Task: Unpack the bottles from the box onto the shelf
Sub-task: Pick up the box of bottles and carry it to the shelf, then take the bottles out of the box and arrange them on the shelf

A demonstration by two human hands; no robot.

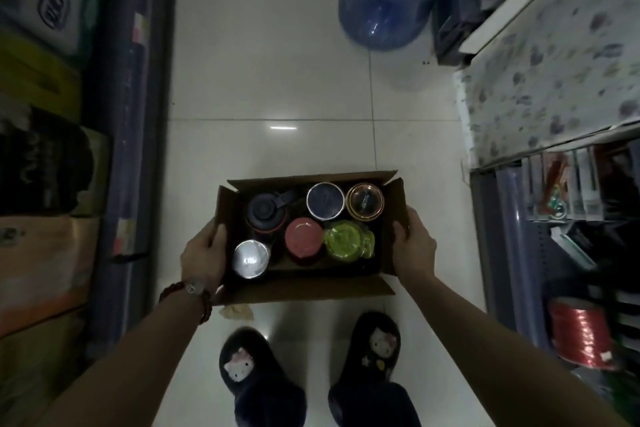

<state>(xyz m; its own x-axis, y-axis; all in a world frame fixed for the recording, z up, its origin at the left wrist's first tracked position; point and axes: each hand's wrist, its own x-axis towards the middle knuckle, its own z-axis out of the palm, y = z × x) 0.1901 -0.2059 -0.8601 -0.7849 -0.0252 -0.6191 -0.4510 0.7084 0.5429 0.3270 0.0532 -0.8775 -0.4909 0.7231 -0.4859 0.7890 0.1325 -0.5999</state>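
Both forearms reach forward and down from the bottom corners of the view, over a pair of dark slippers [311, 374] planted on the pale tiled floor [277, 80]. Each of the hands is closed on an end of the open cardboard box [304, 291]: the left hand [202, 255], with a beaded bracelet [194, 291] at the wrist, has its thumb hooked over the left wall, and the right hand [414, 246] grips the right wall the same way, thumb inside, fingers outside and underneath. Whether the box is lifted or sitting on the floor cannot be told from above.

Inside, the bottles stand upright, showing only their tops: a dark blue flask [265, 215] at the back left, a silver cap [251, 258] in front of it, a pink lid [304, 241] in the middle, a white-rimmed dark lid [325, 201], an amber-rimmed clear lid [365, 201] at the back right and a green lid [348, 239] in front.

Nothing looks unpacked yet, so this reads as the opening step: carrying or positioning the box. Shelving runs along both sides, the left shelf [128, 114] stacked with cartons and the right shelf [519, 253] holding small goods. A blue water jug [381, 10] lies ahead. The next move probably calls for settling the box near the chosen shelf, freeing one hand and lifting a bottle out by its top.
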